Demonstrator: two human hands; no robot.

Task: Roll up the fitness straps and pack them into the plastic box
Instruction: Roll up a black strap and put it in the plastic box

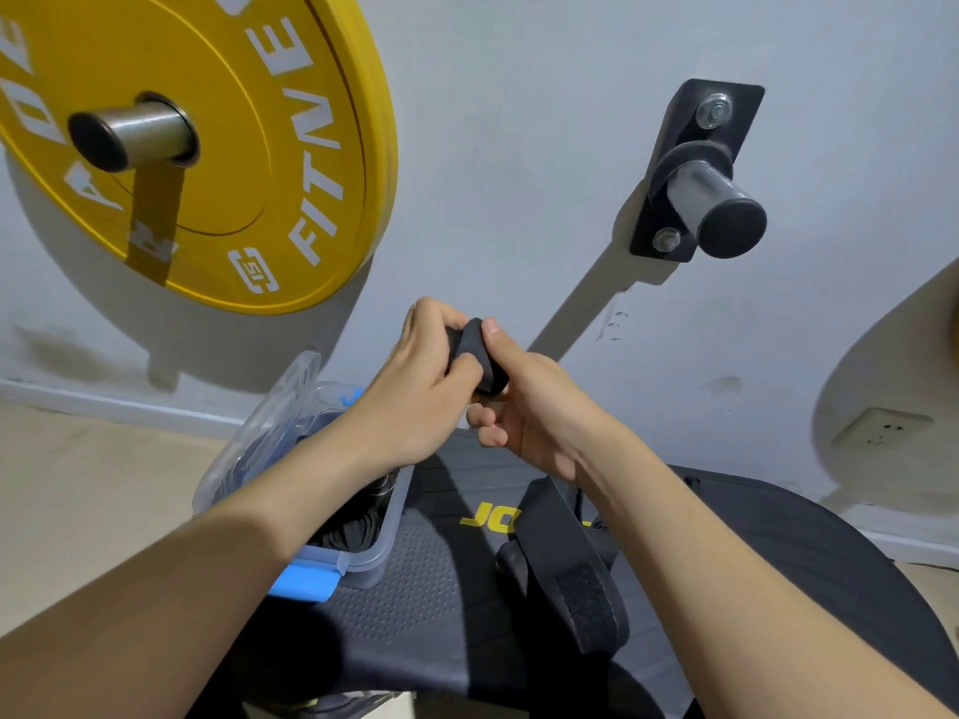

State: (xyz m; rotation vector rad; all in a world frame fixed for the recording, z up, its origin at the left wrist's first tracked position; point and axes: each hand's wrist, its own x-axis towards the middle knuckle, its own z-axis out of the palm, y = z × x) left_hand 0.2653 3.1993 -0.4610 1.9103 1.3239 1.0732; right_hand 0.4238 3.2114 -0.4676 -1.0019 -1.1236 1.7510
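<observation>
A black fitness strap [480, 355] is partly rolled up and held in the air between both hands. My left hand [415, 386] grips the roll from the left. My right hand [524, 407] pinches it from the right with the thumb on top. The strap's loose tail [576, 568], with a velcro patch, hangs down under my right wrist over the black bench pad [415, 594]. A clear plastic box [363, 557] with blue clips stands on the pad under my left forearm, its lid [275, 407] open; dark straps lie inside.
A yellow weight plate [218, 163] hangs on a wall peg at upper left. A bare wall peg [711, 199] sticks out at upper right. Beige floor lies left of the bench; a wall socket [877, 425] is at right.
</observation>
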